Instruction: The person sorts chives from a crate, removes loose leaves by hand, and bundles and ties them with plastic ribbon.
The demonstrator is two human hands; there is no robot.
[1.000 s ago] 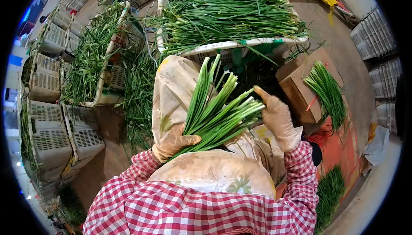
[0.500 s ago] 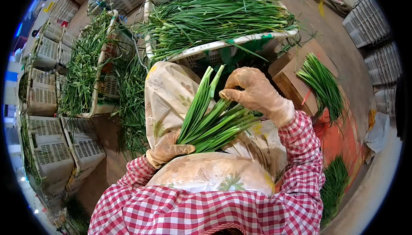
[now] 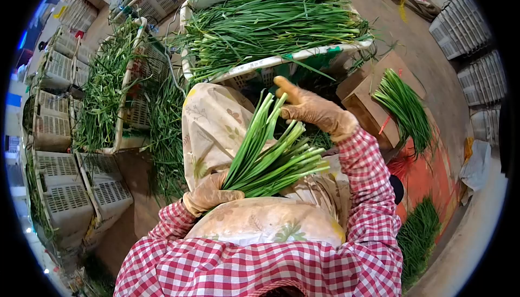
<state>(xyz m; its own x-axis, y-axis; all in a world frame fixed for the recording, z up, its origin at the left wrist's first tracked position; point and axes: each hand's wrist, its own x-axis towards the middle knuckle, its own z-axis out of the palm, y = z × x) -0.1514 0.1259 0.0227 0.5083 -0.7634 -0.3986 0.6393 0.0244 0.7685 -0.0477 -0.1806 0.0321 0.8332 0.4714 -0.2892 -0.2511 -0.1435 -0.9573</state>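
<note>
My gloved left hand (image 3: 208, 195) is closed round the lower part of a bunch of garlic chives (image 3: 273, 161) above my lap. The stalks fan out from the grip, some pointing up and others to the right, with pale ends. Just beyond the upper ends, my gloved right hand (image 3: 317, 111) has its thumb and fingers apart and nothing visible in it. Its thumb is close to the tips of the upright stalks; whether it touches them I cannot tell. A printed apron (image 3: 216, 129) covers my knees beneath the bunch.
A white crate (image 3: 249, 69) heaped with long chives stands ahead. To the left are another crate (image 3: 127, 96) of loose leaves and several stacked crates (image 3: 62, 188). At right, a chive bundle (image 3: 401, 107) lies on a cardboard box (image 3: 368, 102); more greens (image 3: 420, 243) lie on the floor.
My right hand has opened from a pinch near the stalk ends and moved slightly left and up. The left hand keeps its grip, and the right-hand stalks look more spread.
</note>
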